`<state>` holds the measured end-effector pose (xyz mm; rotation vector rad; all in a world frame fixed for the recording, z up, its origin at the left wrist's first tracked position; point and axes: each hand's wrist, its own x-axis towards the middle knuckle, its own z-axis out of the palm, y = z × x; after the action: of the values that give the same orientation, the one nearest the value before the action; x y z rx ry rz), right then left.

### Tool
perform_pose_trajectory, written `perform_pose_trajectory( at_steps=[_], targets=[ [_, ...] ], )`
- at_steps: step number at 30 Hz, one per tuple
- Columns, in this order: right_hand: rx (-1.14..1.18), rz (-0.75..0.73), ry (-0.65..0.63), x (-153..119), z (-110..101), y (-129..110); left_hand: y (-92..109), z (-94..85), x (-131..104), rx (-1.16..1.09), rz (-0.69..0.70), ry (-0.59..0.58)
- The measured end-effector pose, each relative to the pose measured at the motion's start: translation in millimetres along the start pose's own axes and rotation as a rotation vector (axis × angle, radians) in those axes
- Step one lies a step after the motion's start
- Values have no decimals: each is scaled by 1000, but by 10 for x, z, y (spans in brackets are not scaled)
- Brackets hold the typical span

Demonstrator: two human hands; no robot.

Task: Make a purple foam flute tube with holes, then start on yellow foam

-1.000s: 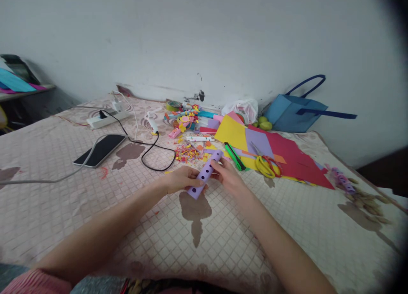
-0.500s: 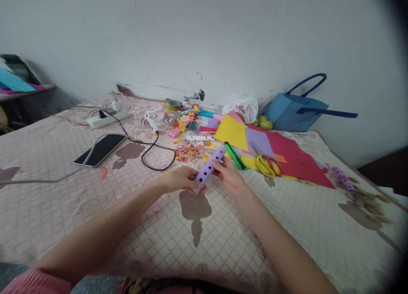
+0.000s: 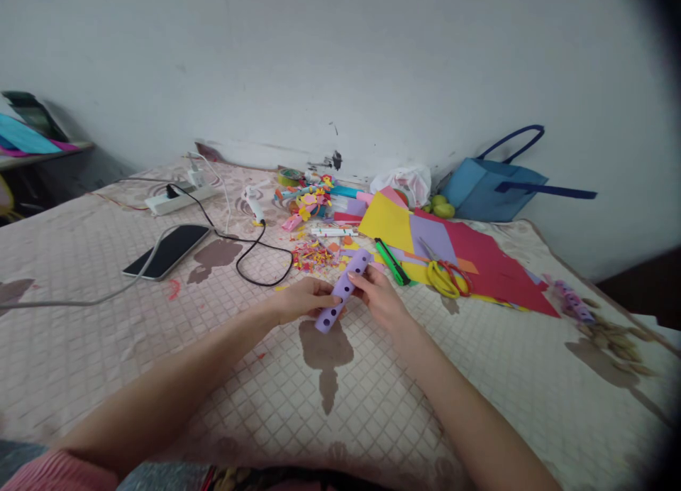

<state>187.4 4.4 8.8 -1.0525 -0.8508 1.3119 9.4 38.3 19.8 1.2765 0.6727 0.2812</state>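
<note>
Between my hands is a purple paper tube with a row of dark dots along it, tilted with its upper end away to the right. My left hand grips its lower part, thumb on the front and fingers behind. Higher up, my right hand pinches the tube's right side between thumb and fingers. Just beyond the tube lie colourful paper scraps and a green box cutter. Yellow-handled scissors rest to the right of my right hand.
Red paper sheets and a yellow sheet spread at the right. A blue bag stands at the back. On the left are a phone, a power strip, a white glue gun and loose cables.
The purple paper tube has slid down slightly through my hands, so its lower end sticks out further below my left hand. More of the dots near that end show.
</note>
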Motion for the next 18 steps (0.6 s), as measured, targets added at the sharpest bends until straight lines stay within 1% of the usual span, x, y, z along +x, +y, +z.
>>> perform_pose_trajectory(
  at_steps=[5,7,11,14,16,18],
  targets=[
    [8,-1,-24,-6,-7,-21,-31,9,11,1,32,23],
    [20,-14,-8,9,-35,-32,-55,11,20,7,24,11],
    [29,-48,54,50,-86,-36,-82,45,22,18,38,-52],
    [33,-52,55,53,-85,-44,-34,24,3,11,41,-56],
    [31,-48,28,44,-81,-55,48,-51,-19,-68,21,-45],
    [-40,-72,27,30,-87,-56,155,-166,-46,-277,77,-35]
  ],
)
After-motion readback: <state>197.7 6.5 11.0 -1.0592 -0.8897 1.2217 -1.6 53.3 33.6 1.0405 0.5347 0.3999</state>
